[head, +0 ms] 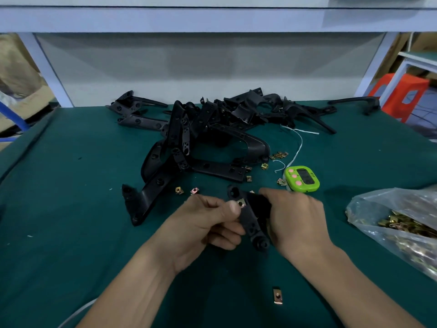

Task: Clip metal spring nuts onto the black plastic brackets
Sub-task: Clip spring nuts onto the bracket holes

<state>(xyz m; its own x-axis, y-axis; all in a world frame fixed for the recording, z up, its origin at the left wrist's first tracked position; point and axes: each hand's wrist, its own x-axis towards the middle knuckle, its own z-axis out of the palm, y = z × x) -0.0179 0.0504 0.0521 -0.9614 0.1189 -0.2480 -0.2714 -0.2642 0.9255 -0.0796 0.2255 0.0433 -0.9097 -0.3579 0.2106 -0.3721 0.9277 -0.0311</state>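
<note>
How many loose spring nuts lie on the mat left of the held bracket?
2. Both lie side by side on the mat just beyond the left hand: a brass-coloured nut and a pinkish nut to its right. The bracket pile may hide others.

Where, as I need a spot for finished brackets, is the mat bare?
Bare: the green mat left of the bracket pile and left hand; also beyond the bag, right of the timer. Crowded: centre pile, with loose nuts scattered before it.
</note>
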